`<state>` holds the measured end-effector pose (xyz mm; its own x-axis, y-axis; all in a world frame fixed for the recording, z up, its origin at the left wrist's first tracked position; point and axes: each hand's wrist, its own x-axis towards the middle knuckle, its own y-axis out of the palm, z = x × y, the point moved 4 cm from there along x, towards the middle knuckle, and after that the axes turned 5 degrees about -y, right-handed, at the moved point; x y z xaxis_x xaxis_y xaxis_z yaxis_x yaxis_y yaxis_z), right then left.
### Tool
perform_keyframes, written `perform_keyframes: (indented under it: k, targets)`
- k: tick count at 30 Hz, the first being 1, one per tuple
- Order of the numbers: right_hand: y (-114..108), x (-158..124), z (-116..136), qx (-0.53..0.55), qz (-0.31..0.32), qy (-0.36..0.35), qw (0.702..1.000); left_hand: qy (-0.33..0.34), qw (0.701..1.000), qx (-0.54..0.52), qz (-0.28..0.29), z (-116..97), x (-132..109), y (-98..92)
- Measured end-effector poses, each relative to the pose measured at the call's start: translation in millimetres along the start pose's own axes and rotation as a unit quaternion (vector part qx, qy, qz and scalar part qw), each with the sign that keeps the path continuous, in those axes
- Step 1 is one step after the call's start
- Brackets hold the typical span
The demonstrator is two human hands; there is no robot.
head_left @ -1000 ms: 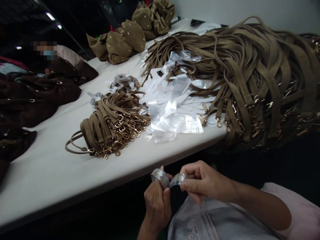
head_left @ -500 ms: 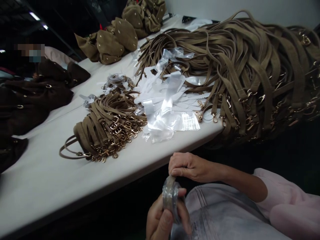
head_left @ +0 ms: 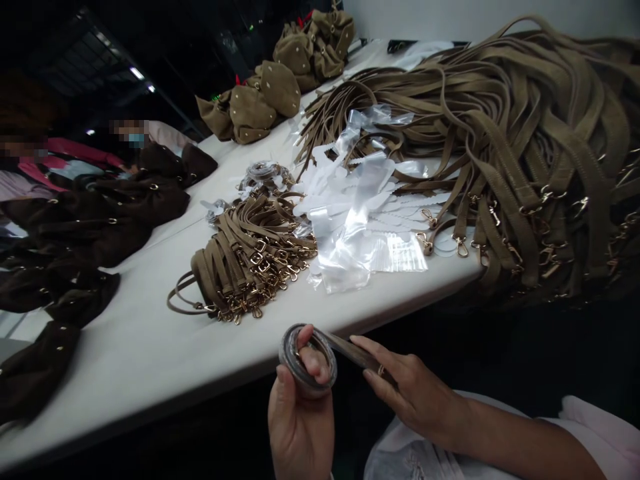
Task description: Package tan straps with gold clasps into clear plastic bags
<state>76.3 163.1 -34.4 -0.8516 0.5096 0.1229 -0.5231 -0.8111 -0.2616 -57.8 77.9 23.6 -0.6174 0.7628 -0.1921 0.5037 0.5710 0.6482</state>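
Observation:
My left hand (head_left: 303,420) grips a rolled-up bag strap (head_left: 291,355), with fingers through the middle of the coil and the thumb on its outside. Shiny clear plastic seems to wrap the roll. From the coil, the strap's free end runs right to my right hand (head_left: 413,393), which holds it between fingers and thumb. A bit of gold metal shows at that end. Both hands are just off the table's front edge. Beyond them lies a bundle of short brown straps (head_left: 240,260) with gold buckles and clasps.
Clear plastic sleeves and white paper pieces (head_left: 360,213) lie mid-table (head_left: 150,360). A large heap of long straps (head_left: 490,127) hangs over the right edge. Wrapped coils (head_left: 263,172) sit behind the short bundle. Olive bags (head_left: 255,107) stand behind, dark brown bags (head_left: 100,233) left, with people beyond.
My left hand has raised the coil and turned it so its open middle shows. My right hand has drawn away to the right, pulling out a length of strap. The view has shifted left.

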Motion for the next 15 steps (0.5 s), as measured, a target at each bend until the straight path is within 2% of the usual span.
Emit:
perform_keyframes:
  k: [3, 6, 8, 10, 12, 15]
  targets:
    - [0, 3, -6, -0.087, -0.022, -0.044, 0.995, 0.010, 1.000, -0.002, 0.003, -1, -1, 0.4]
    - [1, 8, -5, -0.180, -0.036, -0.105, 0.977, 0.035, 0.999, 0.034, -0.004, -4, 2, 0.5]
    - [1, 13, 0, -0.191, -0.033, -0.129, 0.973, 0.059, 0.996, 0.071, -0.011, -5, 8, 0.2]
    - [1, 18, 6, -0.114, 0.004, -0.104, 0.988, 0.092, 0.989, 0.115, -0.020, -2, 14, -1.2]
    - [4, 22, 9, 0.040, 0.062, -0.030, 0.997, 0.124, 0.979, 0.161, -0.033, 3, 20, -5.2]
    - [10, 23, 12, 0.257, 0.125, 0.085, 0.955, 0.152, 0.950, 0.268, -0.047, 16, 27, -16.7]
